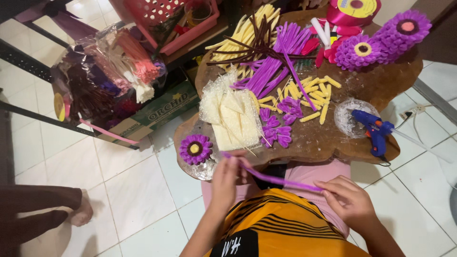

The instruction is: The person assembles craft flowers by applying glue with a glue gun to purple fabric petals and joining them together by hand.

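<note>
Near the front edge of the wooden surface (362,85), both hands grip one purple pipe cleaner (276,178) stretched between them. Left hand (227,177) is closed around its left end; right hand (350,197) pinches its right end with fingertips. A finished purple flower (195,149) lies just beyond the left hand. A blue glue gun (376,131) rests at right.
</note>
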